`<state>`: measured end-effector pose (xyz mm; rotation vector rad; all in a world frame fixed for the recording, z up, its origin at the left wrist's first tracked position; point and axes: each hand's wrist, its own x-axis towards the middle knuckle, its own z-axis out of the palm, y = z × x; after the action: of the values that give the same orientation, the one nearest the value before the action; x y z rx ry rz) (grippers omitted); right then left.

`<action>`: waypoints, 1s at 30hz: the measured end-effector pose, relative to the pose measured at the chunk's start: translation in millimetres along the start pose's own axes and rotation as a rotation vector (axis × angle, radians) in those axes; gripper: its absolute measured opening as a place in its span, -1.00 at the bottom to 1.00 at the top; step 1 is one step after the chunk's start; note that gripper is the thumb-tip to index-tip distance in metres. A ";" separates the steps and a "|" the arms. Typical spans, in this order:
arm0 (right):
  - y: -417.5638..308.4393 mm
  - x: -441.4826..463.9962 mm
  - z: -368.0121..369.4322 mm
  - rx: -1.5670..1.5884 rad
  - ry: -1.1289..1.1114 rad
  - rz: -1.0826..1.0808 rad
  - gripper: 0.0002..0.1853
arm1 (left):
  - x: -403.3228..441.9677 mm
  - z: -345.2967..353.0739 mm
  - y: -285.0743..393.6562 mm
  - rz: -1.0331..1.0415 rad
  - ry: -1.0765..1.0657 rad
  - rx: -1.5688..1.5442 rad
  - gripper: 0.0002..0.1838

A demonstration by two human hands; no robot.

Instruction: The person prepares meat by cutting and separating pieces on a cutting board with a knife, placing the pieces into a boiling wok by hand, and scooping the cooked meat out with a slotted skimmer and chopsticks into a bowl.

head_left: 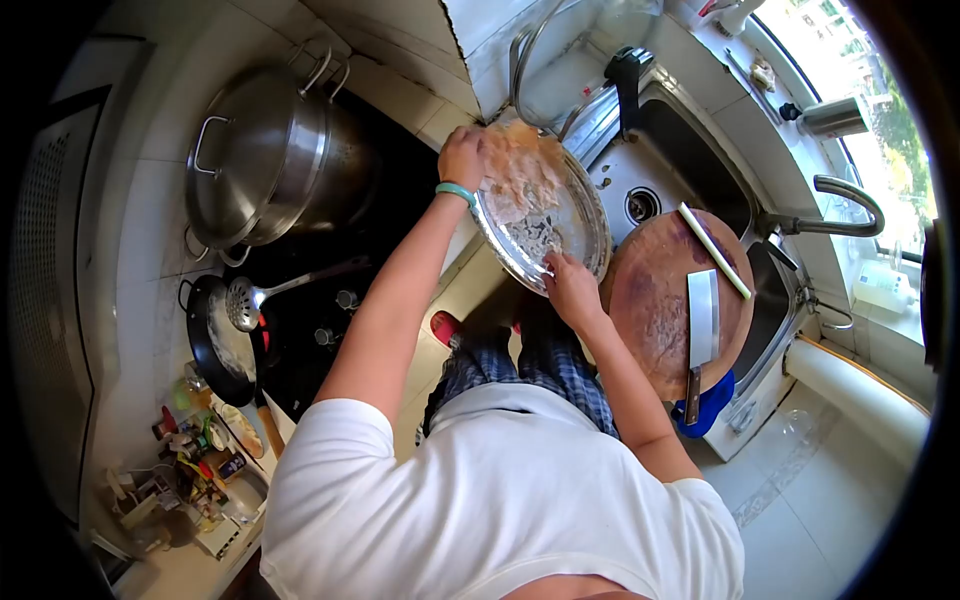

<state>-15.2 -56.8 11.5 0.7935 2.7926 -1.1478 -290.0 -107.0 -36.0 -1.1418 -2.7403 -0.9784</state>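
Note:
A shiny round metal plate [588,232] is between my two hands, over the gap between stove and sink. Pale, thin, wet-looking pieces of food [522,172] lie bunched at its far left part; what they are I cannot make out. My left hand [463,160], with a green bangle at the wrist, grips the far left rim beside the food. Closed at the near right rim is my right hand [575,290], its fingertips reaching over the plate's inner side. The undersides of both grips are hidden.
A round wooden cutting board [650,300] bears a cleaver [703,315] and a pale green-white stalk [715,250], partly over the sink [690,165]. On the stove stand a large lidded steel pot [255,155] and a black pan [225,335] with a slotted ladle [243,303].

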 end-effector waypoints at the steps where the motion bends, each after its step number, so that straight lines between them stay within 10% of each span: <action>1: 2.3 2.7 -0.5 0.000 0.000 0.000 -0.81 | 2.3 -2.1 1.8 -0.026 -0.002 0.002 -0.87; 8: 9.8 8.3 7.0 -0.036 0.029 -0.019 -0.80 | 8.4 0.5 -1.5 -0.085 -0.056 -0.007 -0.81; 16: 12.9 10.9 13.1 -0.056 0.061 -0.041 -0.79 | -9.3 -17.0 10.7 0.313 -0.023 0.009 -0.81; 22: 13.6 18.7 11.8 -0.019 0.064 -0.042 -0.70 | -36.2 -39.6 49.1 0.019 0.004 -0.443 -0.87; 30: -26.5 44.9 -32.2 1.578 -0.066 0.340 -0.58 | -78.1 -78.4 116.2 -0.639 -0.285 -1.311 -0.68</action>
<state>-61.1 -31.3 43.2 1.0267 1.0671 -2.9744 -174.6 -137.7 71.2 -0.2619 -2.4926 -3.1192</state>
